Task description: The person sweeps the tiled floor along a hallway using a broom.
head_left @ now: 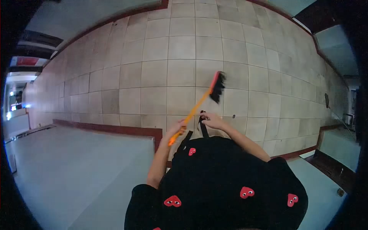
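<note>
My left hand [177, 128] is wrapped round the orange handle of a broom [198, 102]. The handle slants up and to the right, and its lower end pokes out below my fist. At the far end is a red head with black bristles [218, 88], which face right over the floor tiles. My right hand [211, 120] is apart from the handle, in front of my body. Its fingers are loosely bent with the thumb away from them, and nothing shows between them. Dark straps [204, 130] and part of a foot or shoe show just below it.
Beige floor tiles [182, 74] stretch ahead and to both sides. A pale wall [96, 161] with a dark red skirting [111, 128] stands close on my left. To the right a long-handled tool [327, 100] lies near the wall. A small dark spot [234, 115] marks the floor.
</note>
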`<state>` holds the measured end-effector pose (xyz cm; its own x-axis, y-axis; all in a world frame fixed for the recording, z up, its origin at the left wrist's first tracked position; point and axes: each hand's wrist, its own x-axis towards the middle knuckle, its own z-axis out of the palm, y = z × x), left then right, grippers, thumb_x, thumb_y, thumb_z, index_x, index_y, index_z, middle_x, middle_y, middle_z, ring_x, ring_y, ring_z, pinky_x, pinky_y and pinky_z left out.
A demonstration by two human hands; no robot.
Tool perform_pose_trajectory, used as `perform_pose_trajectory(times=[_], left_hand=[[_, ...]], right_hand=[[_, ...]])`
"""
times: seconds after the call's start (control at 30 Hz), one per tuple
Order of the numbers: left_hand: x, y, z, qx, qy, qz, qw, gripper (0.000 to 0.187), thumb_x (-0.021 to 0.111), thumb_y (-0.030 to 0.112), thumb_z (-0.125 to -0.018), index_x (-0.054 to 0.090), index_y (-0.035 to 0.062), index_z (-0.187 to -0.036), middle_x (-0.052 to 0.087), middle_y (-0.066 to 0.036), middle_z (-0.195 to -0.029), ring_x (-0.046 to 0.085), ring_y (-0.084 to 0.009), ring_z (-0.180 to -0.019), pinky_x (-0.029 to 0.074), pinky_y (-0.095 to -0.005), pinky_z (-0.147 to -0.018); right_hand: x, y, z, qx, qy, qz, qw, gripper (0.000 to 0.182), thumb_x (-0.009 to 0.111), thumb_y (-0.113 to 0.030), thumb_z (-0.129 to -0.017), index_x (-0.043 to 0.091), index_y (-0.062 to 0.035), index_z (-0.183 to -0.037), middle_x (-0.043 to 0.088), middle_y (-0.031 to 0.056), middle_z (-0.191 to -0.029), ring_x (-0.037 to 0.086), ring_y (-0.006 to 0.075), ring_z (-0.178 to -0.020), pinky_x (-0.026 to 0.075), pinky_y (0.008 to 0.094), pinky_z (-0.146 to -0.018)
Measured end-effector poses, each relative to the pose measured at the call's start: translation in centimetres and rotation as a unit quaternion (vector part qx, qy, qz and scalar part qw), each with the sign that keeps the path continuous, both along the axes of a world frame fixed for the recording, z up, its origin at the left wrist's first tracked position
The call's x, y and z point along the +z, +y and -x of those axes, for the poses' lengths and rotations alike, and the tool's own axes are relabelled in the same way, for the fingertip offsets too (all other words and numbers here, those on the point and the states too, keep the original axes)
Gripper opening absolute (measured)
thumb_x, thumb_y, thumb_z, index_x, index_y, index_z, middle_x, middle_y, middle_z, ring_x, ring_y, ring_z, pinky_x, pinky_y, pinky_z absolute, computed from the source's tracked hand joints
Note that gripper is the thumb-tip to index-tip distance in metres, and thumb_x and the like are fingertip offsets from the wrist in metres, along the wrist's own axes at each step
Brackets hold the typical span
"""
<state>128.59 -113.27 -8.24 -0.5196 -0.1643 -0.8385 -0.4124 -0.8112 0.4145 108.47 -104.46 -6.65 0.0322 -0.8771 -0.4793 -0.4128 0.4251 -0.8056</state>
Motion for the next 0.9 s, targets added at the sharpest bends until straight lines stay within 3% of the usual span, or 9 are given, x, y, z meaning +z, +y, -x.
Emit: perform_pose_trajectory(times=[0.13, 0.3, 0.37, 0.47, 0.57, 0.63, 0.67, 0.73, 0.9], left_hand=[[-0.1, -3.0, -11.9, 0.166, -0.067, 0.023, 0.984, 0.036, 0.043, 0.006, -0.072, 0.037, 0.0081, -0.107, 0.043, -0.004, -0.056, 0.038, -0.0084, -0.04, 0.033, -0.0192, -0.034], [-1.6, -5.7, -17.6, 0.161, -0.169, 0.204, 0.951, 0.04, 0.043, 0.005, -0.074, 0.032, 0.0044, -0.113, 0.042, -0.003, -0.057, 0.039, -0.0084, -0.043, 0.033, -0.0202, -0.035], [-2.3, -5.7, -18.2, 0.161, -0.175, 0.276, 0.931, 0.038, 0.042, 0.007, -0.075, 0.033, 0.0051, -0.112, 0.041, -0.003, -0.056, 0.039, -0.0083, -0.043, 0.033, -0.0204, -0.035], [2.0, -4.3, -18.2, 0.175, -0.189, 0.308, 0.916, 0.036, 0.043, 0.009, -0.075, 0.036, 0.0072, -0.111, 0.041, -0.003, -0.056, 0.038, -0.0081, -0.042, 0.032, -0.0198, -0.034], [7.1, -1.6, -18.9, 0.202, -0.117, 0.192, 0.953, 0.041, 0.043, 0.008, -0.074, 0.033, 0.0098, -0.113, 0.041, -0.002, -0.057, 0.037, -0.0075, -0.041, 0.03, -0.0191, -0.033], [10.7, 0.4, -18.5, 0.191, -0.064, 0.137, 0.97, 0.045, 0.044, 0.007, -0.074, 0.03, 0.0117, -0.116, 0.041, -0.002, -0.058, 0.035, -0.0068, -0.04, 0.029, -0.0185, -0.033], [10.5, 1.2, -18.6, 0.195, -0.064, 0.14, 0.969, 0.045, 0.044, 0.007, -0.074, 0.03, 0.0117, -0.116, 0.041, -0.002, -0.058, 0.035, -0.0068, -0.04, 0.029, -0.0185, -0.033], [9.5, 2.7, -19.1, 0.195, -0.008, -0.003, 0.981, 0.046, 0.043, 0.007, -0.075, 0.027, 0.013, -0.118, 0.041, -0.002, -0.059, 0.034, -0.0063, -0.04, 0.028, -0.0176, -0.033], [6.8, 6.5, -21.1, 0.158, -0.01, -0.029, 0.987, 0.05, 0.044, 0.007, -0.072, 0.026, 0.009, -0.118, 0.041, -0.002, -0.057, 0.035, -0.0073, -0.04, 0.029, -0.0186, -0.033]], right_hand=[[0.1, 0.2, -4.2, 0.035, -0.013, -0.062, 0.997, 0.038, 0.047, -0.018, -0.068, 0.044, -0.0034, -0.103, 0.052, 0.011, -0.091, 0.052, 0.0159, -0.08, 0.04, 0.0237, -0.072], [-2.3, 1.8, -8.6, 0.085, -0.018, -0.038, 0.995, 0.034, 0.047, -0.018, -0.07, 0.045, -0.0025, -0.101, 0.053, 0.0106, -0.088, 0.051, 0.0181, -0.079, 0.04, 0.0268, -0.07], [-2.4, 2.2, -9.7, 0.078, -0.048, -0.046, 0.995, 0.04, 0.045, -0.023, -0.069, 0.043, -0.0053, -0.105, 0.052, 0.016, -0.091, 0.051, 0.0258, -0.084, 0.04, 0.0323, -0.073], [-0.4, 1.5, -10.7, 0.106, -0.037, -0.036, 0.993, 0.04, 0.045, -0.023, -0.068, 0.043, -0.0061, -0.105, 0.052, 0.0147, -0.093, 0.051, 0.0244, -0.085, 0.039, 0.0316, -0.074], [-2.6, 1.7, -12.6, 0.065, -0.137, -0.067, 0.986, 0.041, 0.046, -0.023, -0.068, 0.043, -0.0066, -0.105, 0.052, 0.0144, -0.094, 0.05, 0.0237, -0.086, 0.039, 0.0314, -0.074], [0.2, 0.4, -13.9, 0.089, -0.116, -0.059, 0.987, 0.042, 0.047, -0.023, -0.068, 0.042, -0.0068, -0.106, 0.052, 0.0143, -0.094, 0.051, 0.023, -0.085, 0.039, 0.0314, -0.075], [1.2, -0.2, -14.5, 0.112, -0.123, -0.067, 0.984, 0.041, 0.046, -0.021, -0.069, 0.04, -0.0048, -0.107, 0.051, 0.0131, -0.095, 0.049, 0.0207, -0.088, 0.038, 0.0296, -0.076], [2.5, -1.2, -16.0, 0.14, -0.147, -0.085, 0.975, 0.041, 0.046, -0.018, -0.072, 0.038, -0.0038, -0.109, 0.05, 0.0123, -0.096, 0.048, 0.0186, -0.089, 0.038, 0.0278, -0.077], [0.0, -1.3, -20.6, 0.193, -0.143, -0.064, 0.969, 0.04, 0.046, -0.021, -0.071, 0.04, -0.0065, -0.108, 0.05, 0.0115, -0.097, 0.048, 0.0193, -0.088, 0.037, 0.0277, -0.076]])
